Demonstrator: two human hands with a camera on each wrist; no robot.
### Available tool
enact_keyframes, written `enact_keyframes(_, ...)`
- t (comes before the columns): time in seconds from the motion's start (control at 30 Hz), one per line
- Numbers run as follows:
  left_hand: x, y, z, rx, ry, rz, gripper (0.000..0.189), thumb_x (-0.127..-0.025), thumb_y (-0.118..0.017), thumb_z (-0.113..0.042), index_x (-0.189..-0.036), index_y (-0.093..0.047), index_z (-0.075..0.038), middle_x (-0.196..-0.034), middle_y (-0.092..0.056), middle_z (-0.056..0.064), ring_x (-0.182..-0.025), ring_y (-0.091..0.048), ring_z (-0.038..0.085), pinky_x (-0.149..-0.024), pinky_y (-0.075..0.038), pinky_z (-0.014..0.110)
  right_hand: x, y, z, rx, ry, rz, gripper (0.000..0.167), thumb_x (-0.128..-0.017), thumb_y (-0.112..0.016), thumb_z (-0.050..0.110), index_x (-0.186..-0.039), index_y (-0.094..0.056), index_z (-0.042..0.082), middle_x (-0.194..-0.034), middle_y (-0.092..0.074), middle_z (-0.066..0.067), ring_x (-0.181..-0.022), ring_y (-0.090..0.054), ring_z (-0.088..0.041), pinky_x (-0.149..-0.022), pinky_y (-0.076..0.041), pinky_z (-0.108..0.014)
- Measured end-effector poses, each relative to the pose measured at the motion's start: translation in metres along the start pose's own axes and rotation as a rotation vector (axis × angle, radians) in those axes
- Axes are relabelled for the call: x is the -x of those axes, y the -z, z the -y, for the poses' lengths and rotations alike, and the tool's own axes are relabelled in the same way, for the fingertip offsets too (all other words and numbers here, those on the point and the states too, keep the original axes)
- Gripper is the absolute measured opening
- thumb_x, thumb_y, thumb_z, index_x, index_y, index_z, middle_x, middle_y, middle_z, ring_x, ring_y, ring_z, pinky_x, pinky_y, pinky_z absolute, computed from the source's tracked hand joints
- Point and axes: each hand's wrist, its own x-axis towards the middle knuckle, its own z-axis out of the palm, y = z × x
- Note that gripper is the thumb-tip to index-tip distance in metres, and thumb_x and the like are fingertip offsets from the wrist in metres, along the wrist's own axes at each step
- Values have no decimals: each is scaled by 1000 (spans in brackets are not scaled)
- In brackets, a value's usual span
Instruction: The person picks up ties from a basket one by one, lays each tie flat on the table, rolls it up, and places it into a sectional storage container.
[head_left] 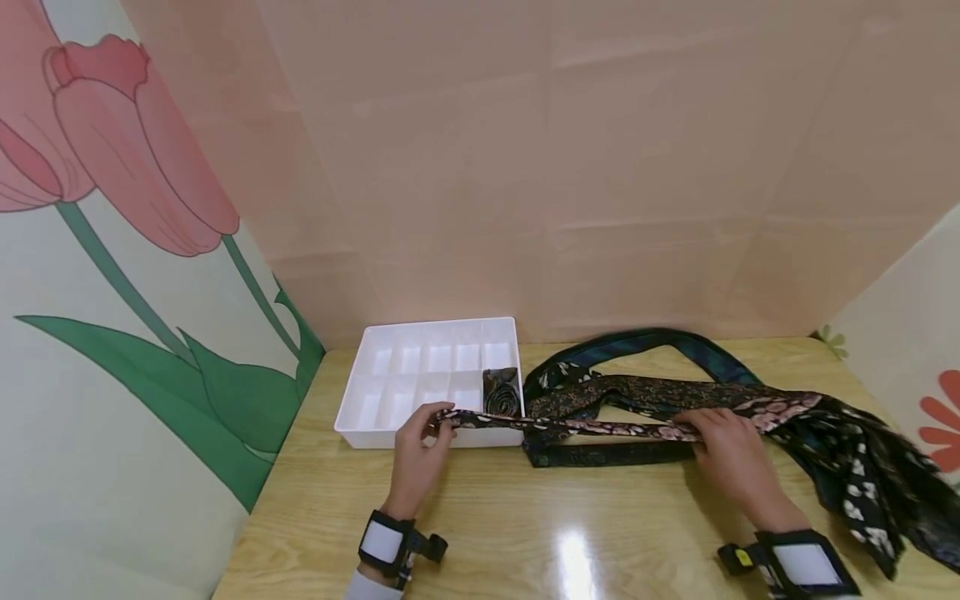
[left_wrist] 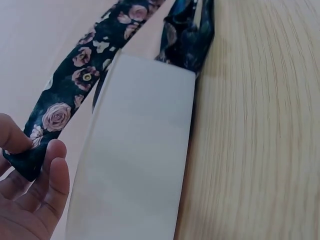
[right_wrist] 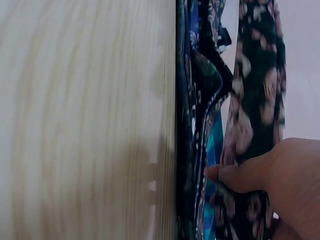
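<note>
A black necktie (head_left: 592, 427) with pink flowers is stretched sideways between the two hands. My left hand (head_left: 420, 458) pinches its narrow end over the front of a white compartment box (head_left: 457, 439). In the left wrist view, the thumb and fingertips hold the tie's tip beside the box wall (left_wrist: 135, 145). My right hand (head_left: 731, 454) grips the same tie farther along, thumb against the cloth (right_wrist: 250, 115) in the right wrist view. One rolled dark necktie (head_left: 502, 393) sits in a front right compartment of the box.
Right of the box lies a loose pile of dark patterned neckties (head_left: 652, 390), one with a blue-green band (head_left: 697, 350). Their wide ends (head_left: 870, 475) spread toward the table's right edge. A wooden table (head_left: 525, 525) carries everything, with a pinkish wall covering (head_left: 555, 208) behind.
</note>
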Motion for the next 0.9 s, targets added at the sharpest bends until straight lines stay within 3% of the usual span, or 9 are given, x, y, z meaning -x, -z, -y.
enact_keyframes(0.17, 2, 11, 7, -8, 19, -37, 24, -99, -66, 5, -120, -75, -5, -92, -76, 5, -75, -74, 19, -69, -59, 27, 4, 2, -10, 19, -4, -35, 41, -74, -79, -13, -111, -76, 4, -109, -75, -26, -102, -62, -50, -88, -44, -70)
enact_keyframes(0.4, 6, 26, 13, 14, 47, -64, 25, -99, -66, 6, -118, -76, -6, -88, -76, 9, -72, -72, 27, -61, -58, 27, 10, 5, -30, 101, -54, -100, 39, -75, -75, -13, -111, -75, 2, -115, -69, -30, -116, -49, -54, -105, -31, -75)
enact_keyframes(0.5, 7, 30, 14, 24, 65, -70, 25, -98, -66, 7, -119, -76, -5, -89, -76, 8, -72, -72, 28, -61, -58, 25, 13, 7, -37, 155, -74, -147, 42, -72, -80, -10, -112, -73, -2, -118, -66, -32, -122, -46, -55, -110, -30, -73)
enact_keyframes(0.7, 5, 39, 15, 29, 108, -91, 23, -99, -66, 6, -119, -75, -1, -88, -75, 9, -72, -71, 19, -67, -54, 21, 14, 18, -40, 183, -90, -222, 46, -70, -91, 3, -112, -71, -2, -111, -69, -31, -114, -56, -51, -118, -29, -69)
enact_keyframes(0.77, 6, 42, 15, 33, 137, -98, 22, -100, -65, 4, -120, -74, -1, -86, -73, 10, -71, -69, 18, -65, -54, 22, 14, 24, -39, 185, -75, -197, 46, -71, -91, 6, -111, -72, -1, -106, -72, -30, -105, -60, -52, -113, -34, -70)
enact_keyframes(0.83, 7, 46, 14, 50, 171, -102, 23, -102, -63, 2, -123, -73, -1, -89, -71, 11, -72, -68, 21, -63, -54, 25, 13, 31, -38, 177, -54, -159, 44, -73, -92, 10, -112, -73, 1, -98, -74, -27, -94, -65, -48, -99, -41, -71)
enact_keyframes(0.9, 9, 51, 13, 78, 207, -99, 24, -105, -59, -1, -127, -69, 0, -90, -68, 13, -72, -65, 27, -63, -55, 29, 12, 39, -37, 157, -53, -86, 42, -78, -91, 16, -114, -73, 5, -80, -72, -19, -72, -63, -39, -74, -49, -61)
